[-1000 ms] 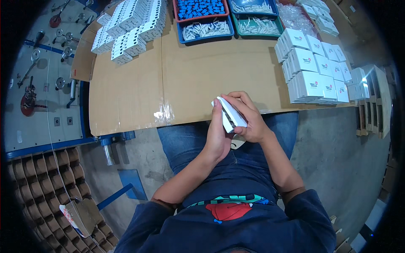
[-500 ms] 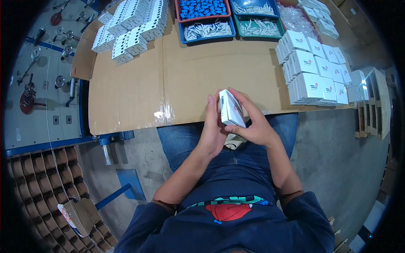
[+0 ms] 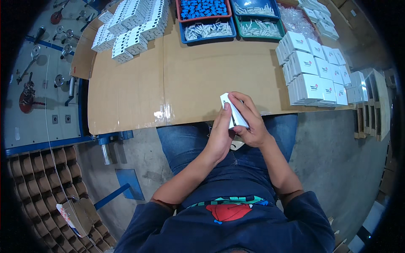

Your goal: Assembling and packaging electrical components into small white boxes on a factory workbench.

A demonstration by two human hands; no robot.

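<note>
Box gripped between left hand and right hand, over lap at table edge. Judged mid-way: stacked finished boxes at right (many), flat ones left unfolded.

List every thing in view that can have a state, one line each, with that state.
small white box: closed, held tilted in both hands at the table's near edge
left hand: gripping the box's left side
right hand: wrapped over the box's right side
stacked white boxes: closed, piled at the table's right
blue tray: open, filled with white parts
red tray: open, filled with blue parts
green tray: open, filled with white parts
</note>
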